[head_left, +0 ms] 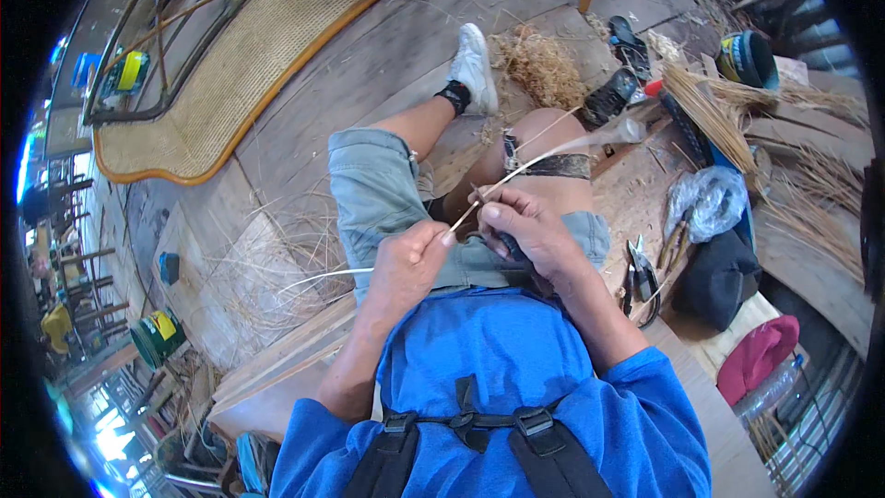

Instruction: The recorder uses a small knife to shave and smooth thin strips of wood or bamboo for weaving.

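My left hand (410,263) pinches a thin pale rattan strip (544,155) over my lap. The strip runs up and to the right past my knee, its far end blurred, and a loose tail curves out to the left of my left hand. My right hand (527,232) grips a small knife whose blade tip (478,194) meets the strip just above my left thumb. Both hands sit close together above my grey shorts (373,189). A dark band (551,164) is strapped over my right knee.
A woven cane panel with an orange frame (267,32) lies on the plank floor at the upper left. Bundles of cane strips (710,115), scissors (641,277), a plastic bag (708,203), a black bag (724,277) and sandals (622,69) lie to my right. Shavings (544,65) litter the floor.
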The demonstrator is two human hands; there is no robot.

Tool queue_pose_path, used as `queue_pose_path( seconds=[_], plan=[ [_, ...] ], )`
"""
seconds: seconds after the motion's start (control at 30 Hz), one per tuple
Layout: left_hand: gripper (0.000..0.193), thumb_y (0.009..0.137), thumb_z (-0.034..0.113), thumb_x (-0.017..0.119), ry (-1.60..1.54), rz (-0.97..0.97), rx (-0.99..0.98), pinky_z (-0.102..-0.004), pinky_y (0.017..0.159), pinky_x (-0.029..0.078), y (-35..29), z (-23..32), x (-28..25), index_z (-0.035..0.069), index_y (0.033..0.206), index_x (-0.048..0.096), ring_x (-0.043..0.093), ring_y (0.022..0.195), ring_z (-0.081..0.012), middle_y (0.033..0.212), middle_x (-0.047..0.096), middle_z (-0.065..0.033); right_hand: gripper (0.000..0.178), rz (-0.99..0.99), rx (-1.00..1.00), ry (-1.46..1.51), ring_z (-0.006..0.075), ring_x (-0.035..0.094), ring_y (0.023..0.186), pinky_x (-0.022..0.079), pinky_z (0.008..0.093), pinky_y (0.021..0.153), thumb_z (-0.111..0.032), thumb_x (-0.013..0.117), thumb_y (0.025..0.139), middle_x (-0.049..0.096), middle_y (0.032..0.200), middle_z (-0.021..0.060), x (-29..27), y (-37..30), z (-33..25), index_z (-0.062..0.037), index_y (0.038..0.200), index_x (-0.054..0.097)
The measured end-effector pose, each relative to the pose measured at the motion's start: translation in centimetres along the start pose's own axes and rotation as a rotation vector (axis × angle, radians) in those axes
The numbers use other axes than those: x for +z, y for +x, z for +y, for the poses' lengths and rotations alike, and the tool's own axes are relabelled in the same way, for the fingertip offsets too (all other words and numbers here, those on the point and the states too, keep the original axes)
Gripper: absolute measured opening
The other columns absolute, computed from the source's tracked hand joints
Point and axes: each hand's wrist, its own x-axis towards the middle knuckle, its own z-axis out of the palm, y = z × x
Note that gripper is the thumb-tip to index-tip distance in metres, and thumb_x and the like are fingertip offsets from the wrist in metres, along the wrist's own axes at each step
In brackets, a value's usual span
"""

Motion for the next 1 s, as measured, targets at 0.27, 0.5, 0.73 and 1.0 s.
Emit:
queue_pose_path(
  seconds=[0.27, 0.5, 0.73, 1.0],
  plan=[
    [0.021, 0.087, 0.020, 0.055, 0.096, -0.129, -0.185, -0.0286, 0.061, 0.043, -2.3, -3.4, -6.8, 0.000, 0.090, 0.062, 0.053, 0.065, -0.0143, 0.072, 0.059, -0.0090, 0.018, 0.496, -0.050, -0.183, 0.0067, 0.046, 0.048, 0.034, 0.0205, 0.039, -0.022, 0.056, 0.087, 0.052, 0.066, 0.0015, -7.7, -1.9, -4.7, -0.0054, 0.082, 0.054],
    [0.025, 0.084, 0.022, 0.059, 0.329, 0.511, 0.261, -0.0310, 0.070, 0.048, 2.9, 0.2, -10.8, 0.002, 0.100, 0.060, 0.062, 0.081, -0.0219, 0.089, 0.064, -0.0134, 0.035, 0.394, -0.274, -0.032, 0.0088, 0.040, 0.044, 0.036, 0.0233, 0.040, -0.037, 0.044, 0.093, 0.040, 0.065, -0.0027, -8.7, -4.3, -5.7, -0.0051, 0.107, 0.050],
    [0.020, 0.086, 0.025, 0.053, -0.159, 0.208, 0.864, -0.0389, 0.055, 0.044, 4.8, 10.1, 4.2, 0.007, 0.079, 0.058, 0.057, 0.065, -0.0291, 0.066, 0.054, -0.0123, 0.027, -0.010, 0.018, 0.130, 0.0091, 0.040, 0.046, 0.038, 0.0252, 0.042, -0.029, 0.045, 0.093, 0.042, 0.064, -0.0014, -1.2, 2.5, -2.1, -0.0051, 0.103, 0.051],
    [0.024, 0.084, 0.030, 0.055, -0.758, 0.502, 0.245, -0.0218, 0.049, 0.037, 0.9, -0.8, -4.9, 0.007, 0.080, 0.056, 0.047, 0.057, -0.0085, 0.066, 0.049, 0.0000, 0.016, 0.376, -0.367, 0.171, 0.0073, 0.040, 0.054, 0.038, 0.0216, 0.049, -0.026, 0.049, 0.092, 0.051, 0.073, -0.0020, -7.4, 3.3, -6.3, -0.0101, 0.095, 0.052]
  ],
)
